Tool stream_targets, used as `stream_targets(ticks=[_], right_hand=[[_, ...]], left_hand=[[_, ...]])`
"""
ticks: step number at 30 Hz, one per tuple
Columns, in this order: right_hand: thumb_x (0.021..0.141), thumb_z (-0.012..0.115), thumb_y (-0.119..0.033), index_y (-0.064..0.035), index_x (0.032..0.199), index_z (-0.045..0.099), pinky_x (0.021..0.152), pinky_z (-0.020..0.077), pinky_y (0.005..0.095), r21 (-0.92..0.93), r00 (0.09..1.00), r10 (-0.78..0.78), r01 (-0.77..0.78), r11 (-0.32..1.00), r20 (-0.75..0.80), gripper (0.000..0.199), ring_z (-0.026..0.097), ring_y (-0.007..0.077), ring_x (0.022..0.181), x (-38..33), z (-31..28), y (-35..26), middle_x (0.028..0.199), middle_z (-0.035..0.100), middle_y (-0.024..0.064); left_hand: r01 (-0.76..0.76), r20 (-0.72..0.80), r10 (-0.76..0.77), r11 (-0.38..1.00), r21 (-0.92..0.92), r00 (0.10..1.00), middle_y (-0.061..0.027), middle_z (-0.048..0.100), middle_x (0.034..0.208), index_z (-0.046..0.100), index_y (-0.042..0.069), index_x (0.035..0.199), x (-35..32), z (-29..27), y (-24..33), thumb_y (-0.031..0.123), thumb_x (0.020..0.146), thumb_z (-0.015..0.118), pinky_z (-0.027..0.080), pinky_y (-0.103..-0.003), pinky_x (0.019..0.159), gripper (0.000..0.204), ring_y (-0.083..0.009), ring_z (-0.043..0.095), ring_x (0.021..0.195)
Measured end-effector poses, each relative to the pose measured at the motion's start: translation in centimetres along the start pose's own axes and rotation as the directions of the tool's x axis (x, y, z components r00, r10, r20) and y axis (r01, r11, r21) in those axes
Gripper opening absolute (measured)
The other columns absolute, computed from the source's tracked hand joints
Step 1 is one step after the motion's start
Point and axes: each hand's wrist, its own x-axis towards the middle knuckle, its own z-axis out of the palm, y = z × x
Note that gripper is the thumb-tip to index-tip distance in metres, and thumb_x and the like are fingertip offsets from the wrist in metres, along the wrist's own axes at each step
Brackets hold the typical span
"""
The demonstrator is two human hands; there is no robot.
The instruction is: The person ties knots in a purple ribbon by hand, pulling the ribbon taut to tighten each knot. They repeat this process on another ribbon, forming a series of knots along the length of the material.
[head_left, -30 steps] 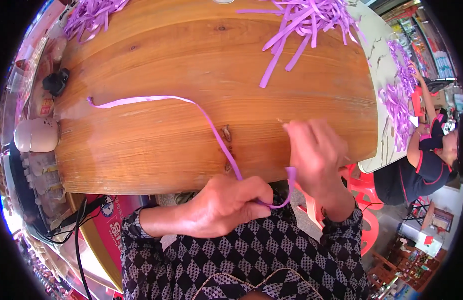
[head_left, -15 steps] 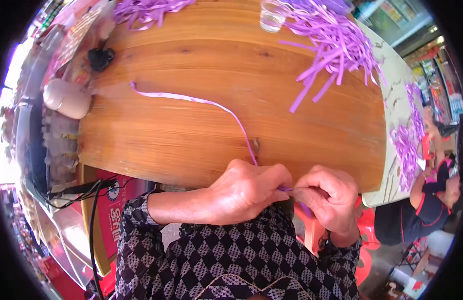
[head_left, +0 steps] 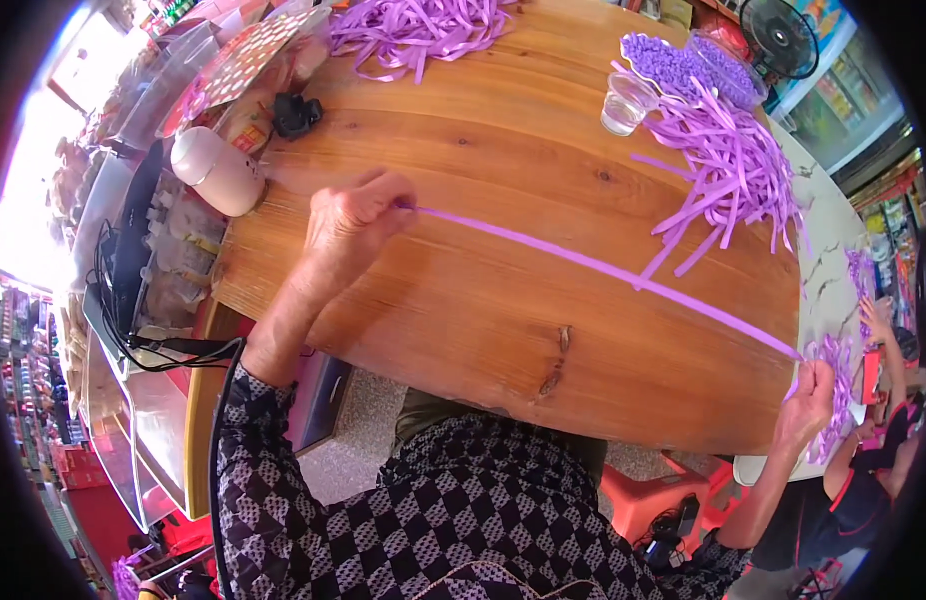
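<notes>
A narrow purple ribbon [head_left: 583,262] is stretched taut above the wooden table [head_left: 453,350], running from far left to near right. My left hand [head_left: 358,225] pinches its left end over the left half of the table. At the table's right edge, my right hand [head_left: 811,398] grips the other end between closed fingers. A short bit hangs from the ribbon near its middle; I cannot make out whether it is a knot. My fingers hide both ribbon ends.
Purple ribbons [head_left: 728,170] are heaped at back right, below a bowl of small purple pieces [head_left: 668,65] and a clear cup [head_left: 623,105]. Another ribbon heap [head_left: 423,30] lies behind. A pale rounded container [head_left: 215,168] and black object [head_left: 296,116] stand left. Someone [head_left: 868,480] sits at right.
My hands, close together at the near edge before, have moved wide apart, left hand far left, right hand rightward. The ribbon, lying slack on the table before, is now pulled straight.
</notes>
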Motion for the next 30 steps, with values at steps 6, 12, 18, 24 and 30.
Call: stream_targets(ticks=[6,12,18,24,30], right_hand=[[0.084,0.056,-0.002,-0.0001,0.079,0.053,0.056,0.0375,0.0259,0.128,0.98,0.13,-0.15,0.98,0.153,0.006,0.041,0.0103,0.062,-1.3,1.4,0.8,0.066,0.045,0.0011],[0.084,0.057,-0.005,-0.0009,0.078,0.053,0.051,0.0307,0.0226,0.12,0.915,0.227,-0.28,0.953,0.333,0.009,0.036,0.0071,0.058,-1.4,2.2,0.8,0.064,0.039,-0.0023],[0.086,0.055,-0.01,0.0006,0.085,0.058,0.059,0.0407,0.0305,0.009,0.896,0.18,-0.2,0.98,0.405,0.011,0.05,0.0176,0.063,-0.8,2.6,-1.4,0.069,0.054,0.0098],[0.089,0.05,-0.01,0.0015,0.09,0.059,0.064,0.0435,0.0332,0.01,0.958,0.001,-0.004,1.0,0.287,0.014,0.055,0.0228,0.07,-0.5,1.0,-3.7,0.078,0.057,0.0132],[0.076,0.062,0.003,0.0013,0.086,0.066,0.065,0.0445,0.0315,0.303,0.94,-0.177,0.085,0.949,0.292,0.011,0.055,0.0221,0.074,-0.1,3.1,-4.5,0.083,0.057,0.0104]], left_hand=[[0.332,0.162,-0.313,0.938,-0.103,0.936,-0.0062,0.064,0.085,0.059,0.009,0.105,-1.4,-0.5,-0.4,0.008,0.068,0.071,0.046,-0.029,0.058,0.039,-0.0164,0.059,0.06],[0.34,-0.025,-0.353,0.917,-0.21,0.935,-0.0096,0.062,0.105,0.052,0.008,0.121,-4.1,-2.0,-2.0,-0.001,0.065,0.069,0.047,-0.025,0.058,0.06,-0.0128,0.059,0.06],[0.394,-0.138,-0.413,0.908,-0.143,0.9,-0.0073,0.063,0.099,0.06,0.004,0.109,-6.5,-1.4,-1.2,-0.002,0.07,0.065,0.044,-0.022,0.06,0.04,-0.0083,0.054,0.063],[-0.219,-0.078,0.23,0.968,0.125,0.97,-0.0115,0.062,0.091,0.061,0.0,0.097,-4.7,1.8,3.9,-0.001,0.064,0.062,0.05,-0.033,0.062,0.033,-0.0271,0.06,0.072],[-0.408,0.158,0.404,0.913,-0.007,0.901,-0.0166,0.06,0.102,0.06,-0.004,0.099,-3.2,4.1,7.2,0.004,0.061,0.064,0.047,-0.04,0.072,0.039,-0.0318,0.057,0.084]])
